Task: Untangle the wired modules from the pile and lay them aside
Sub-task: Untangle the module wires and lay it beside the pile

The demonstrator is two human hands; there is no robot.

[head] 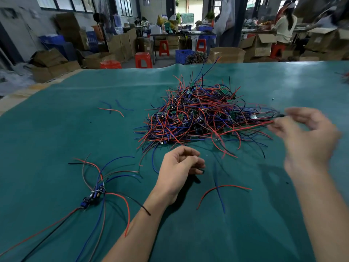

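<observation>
A tangled pile of wired modules [196, 116], red, blue and black leads with small green boards, lies mid-table on the green mat [56, 129]. My right hand [309, 137], blurred by motion, is at the pile's right edge. Its thumb and fingertips close around a dark wired module [279, 115], and straight red and black leads run from it back into the pile. My left hand [179, 167] rests just in front of the pile, fingers loosely curled, holding nothing. A small bunch of separated modules [93, 196] lies at the front left with its wires fanned out.
Loose red and blue wire pieces lie at the back left [113, 108], and a crossed red and blue pair [221, 188] lies between my forearms. Beyond the table's far edge stand cardboard boxes, red stools [143, 59], blue crates and people working at benches.
</observation>
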